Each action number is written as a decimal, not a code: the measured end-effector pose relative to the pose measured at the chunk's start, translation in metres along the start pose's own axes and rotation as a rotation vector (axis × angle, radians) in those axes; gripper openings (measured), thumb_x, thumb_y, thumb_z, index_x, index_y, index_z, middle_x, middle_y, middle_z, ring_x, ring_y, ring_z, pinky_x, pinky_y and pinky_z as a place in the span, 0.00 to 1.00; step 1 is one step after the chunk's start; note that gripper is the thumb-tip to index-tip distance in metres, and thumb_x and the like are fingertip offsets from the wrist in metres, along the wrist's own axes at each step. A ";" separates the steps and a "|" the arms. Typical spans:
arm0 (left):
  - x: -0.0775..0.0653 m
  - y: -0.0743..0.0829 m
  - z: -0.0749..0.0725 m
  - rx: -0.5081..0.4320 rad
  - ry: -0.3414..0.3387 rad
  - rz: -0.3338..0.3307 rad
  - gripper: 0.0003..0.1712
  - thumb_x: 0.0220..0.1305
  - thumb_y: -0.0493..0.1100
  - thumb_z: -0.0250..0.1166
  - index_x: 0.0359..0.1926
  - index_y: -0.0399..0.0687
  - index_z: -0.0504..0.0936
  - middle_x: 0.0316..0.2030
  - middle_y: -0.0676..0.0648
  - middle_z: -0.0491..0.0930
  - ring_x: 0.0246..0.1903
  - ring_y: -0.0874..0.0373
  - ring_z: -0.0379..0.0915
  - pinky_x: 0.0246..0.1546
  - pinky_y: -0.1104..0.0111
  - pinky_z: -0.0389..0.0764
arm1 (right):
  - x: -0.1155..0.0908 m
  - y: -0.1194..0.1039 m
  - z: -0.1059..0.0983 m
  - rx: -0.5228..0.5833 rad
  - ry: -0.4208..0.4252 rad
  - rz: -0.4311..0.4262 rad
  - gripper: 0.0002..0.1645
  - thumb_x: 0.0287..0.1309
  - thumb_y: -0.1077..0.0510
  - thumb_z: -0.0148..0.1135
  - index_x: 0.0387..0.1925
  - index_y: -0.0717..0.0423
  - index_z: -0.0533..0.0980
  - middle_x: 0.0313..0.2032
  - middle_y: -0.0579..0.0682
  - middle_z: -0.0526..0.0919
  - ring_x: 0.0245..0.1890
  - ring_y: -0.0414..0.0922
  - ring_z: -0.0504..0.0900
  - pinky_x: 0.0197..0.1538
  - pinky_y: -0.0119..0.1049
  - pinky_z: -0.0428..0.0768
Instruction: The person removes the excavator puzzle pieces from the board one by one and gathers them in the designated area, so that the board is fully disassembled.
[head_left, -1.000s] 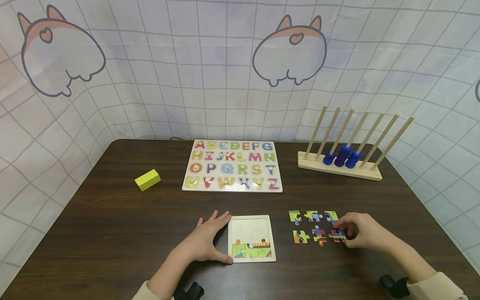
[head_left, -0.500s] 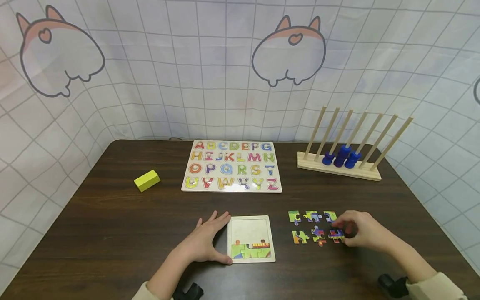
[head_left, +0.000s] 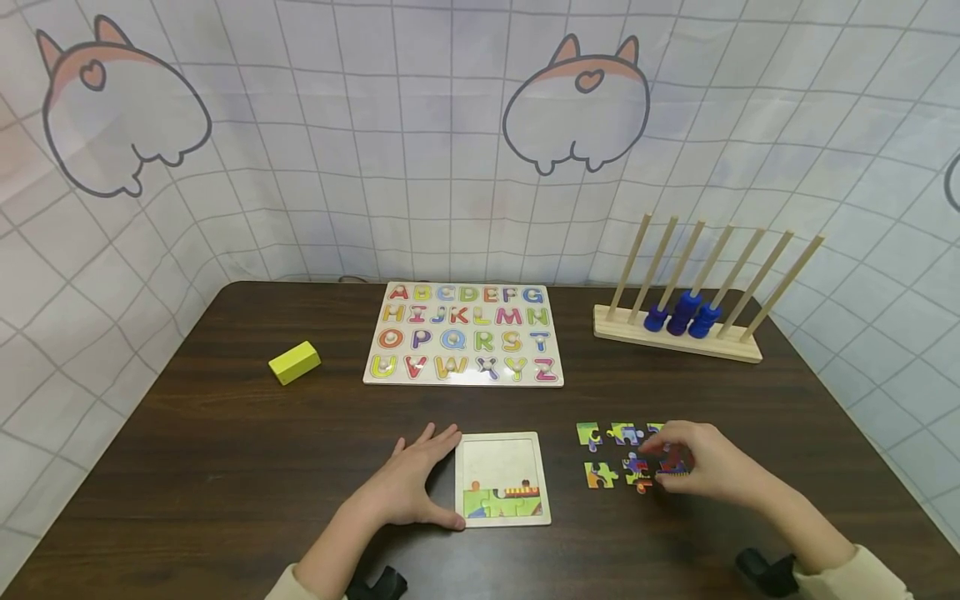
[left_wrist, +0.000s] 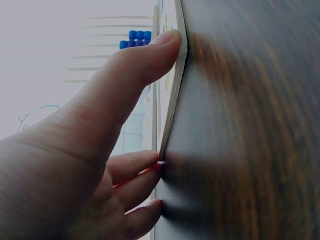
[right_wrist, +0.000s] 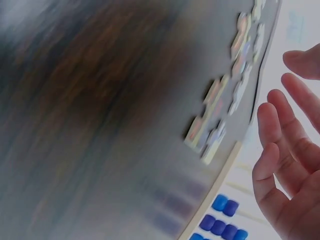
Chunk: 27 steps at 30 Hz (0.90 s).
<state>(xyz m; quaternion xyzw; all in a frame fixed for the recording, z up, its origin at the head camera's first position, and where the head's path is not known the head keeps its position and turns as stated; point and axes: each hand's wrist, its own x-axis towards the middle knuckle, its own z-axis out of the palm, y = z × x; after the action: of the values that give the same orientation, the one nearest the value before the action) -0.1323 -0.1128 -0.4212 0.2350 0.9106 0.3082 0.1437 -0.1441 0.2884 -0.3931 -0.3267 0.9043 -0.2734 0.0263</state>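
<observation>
My left hand [head_left: 405, 483] is spread at the left side of a small wooden jigsaw tray [head_left: 498, 437]. Its thumb rests on the near left corner and its fingertips touch the far left one, as the tray edge [left_wrist: 173, 95] in the left wrist view confirms. Fitted pieces [head_left: 501, 502] fill the tray's lower part. To its right, loose jigsaw pieces [head_left: 601, 475] lie in two rows. Over the right end of these rows hovers my right hand [head_left: 712, 467], partly covering the pieces there. In the right wrist view its fingers [right_wrist: 270, 125] are loosely bent, with nothing between them.
Behind the tray lies an alphabet puzzle board [head_left: 463, 333]. A yellow block [head_left: 295, 362] is at the left. At the back right stands a wooden counting rack [head_left: 678, 335] with upright pegs and blue beads [head_left: 683, 313]. A patterned cloth [head_left: 450, 167] hangs behind the table.
My right hand has shifted left over the loose pieces, covering more of the rightmost ones. The left hand and the tray have stayed in place.
</observation>
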 end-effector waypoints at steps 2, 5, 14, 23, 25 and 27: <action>0.000 0.000 0.000 0.002 -0.001 0.000 0.61 0.34 0.60 0.76 0.67 0.42 0.58 0.67 0.45 0.54 0.68 0.43 0.39 0.59 0.39 0.41 | 0.002 -0.004 0.002 0.001 -0.008 0.006 0.16 0.39 0.65 0.70 0.36 0.57 0.80 0.28 0.43 0.77 0.23 0.37 0.72 0.22 0.28 0.70; 0.000 0.001 0.000 0.004 0.000 0.001 0.61 0.34 0.59 0.76 0.67 0.42 0.58 0.67 0.45 0.55 0.68 0.43 0.40 0.59 0.38 0.41 | 0.005 -0.009 0.005 -0.001 -0.017 -0.001 0.16 0.41 0.65 0.69 0.37 0.57 0.80 0.28 0.42 0.76 0.23 0.36 0.71 0.23 0.28 0.70; 0.002 0.004 0.000 0.023 0.006 -0.009 0.60 0.33 0.58 0.77 0.67 0.41 0.59 0.67 0.44 0.56 0.67 0.42 0.42 0.57 0.36 0.44 | 0.020 -0.023 0.011 0.022 -0.037 -0.001 0.16 0.41 0.65 0.69 0.37 0.56 0.80 0.31 0.45 0.79 0.25 0.38 0.75 0.24 0.29 0.73; 0.007 0.008 0.000 0.038 0.023 -0.039 0.60 0.32 0.57 0.78 0.66 0.39 0.61 0.67 0.42 0.56 0.66 0.39 0.44 0.55 0.35 0.47 | 0.040 -0.045 0.022 0.006 -0.075 0.004 0.14 0.43 0.63 0.69 0.37 0.56 0.81 0.30 0.43 0.77 0.25 0.38 0.73 0.27 0.31 0.75; 0.007 0.008 0.000 0.037 0.020 -0.038 0.60 0.32 0.56 0.78 0.66 0.39 0.61 0.67 0.42 0.56 0.66 0.39 0.44 0.55 0.35 0.47 | 0.045 -0.050 0.025 0.006 -0.080 -0.003 0.14 0.43 0.63 0.69 0.37 0.56 0.81 0.30 0.43 0.77 0.25 0.38 0.73 0.28 0.31 0.75; 0.007 0.008 0.000 0.034 0.018 -0.034 0.60 0.32 0.56 0.78 0.66 0.39 0.61 0.66 0.42 0.56 0.66 0.39 0.44 0.55 0.34 0.47 | 0.051 -0.056 0.028 0.001 -0.085 -0.015 0.13 0.44 0.62 0.68 0.37 0.56 0.81 0.29 0.43 0.77 0.25 0.39 0.73 0.28 0.31 0.74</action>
<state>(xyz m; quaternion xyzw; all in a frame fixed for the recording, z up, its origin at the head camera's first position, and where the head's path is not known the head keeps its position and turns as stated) -0.1354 -0.1036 -0.4166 0.2190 0.9209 0.2922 0.1367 -0.1454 0.2084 -0.3814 -0.3447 0.8999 -0.2598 0.0629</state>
